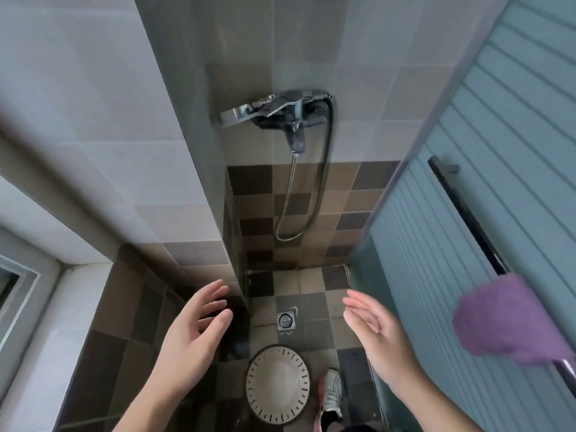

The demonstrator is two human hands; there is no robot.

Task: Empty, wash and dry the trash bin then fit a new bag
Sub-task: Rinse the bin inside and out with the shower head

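Both hands empty, left hand (pixel 190 335) and right hand (pixel 378 335) spread wide, above the trash bin (pixel 277 385) (on shower floor)

Pale grey wall tiles (pixel 103 135) above, brown checkered tiles (pixel 299 194) below. Chrome shower mixer (pixel 280 112) with looping hose (pixel 299 207). Floor drain (pixel 286 320) ahead. Ribbed glass door (pixel 498 151), purple towel (pixel 505 319) rightward.
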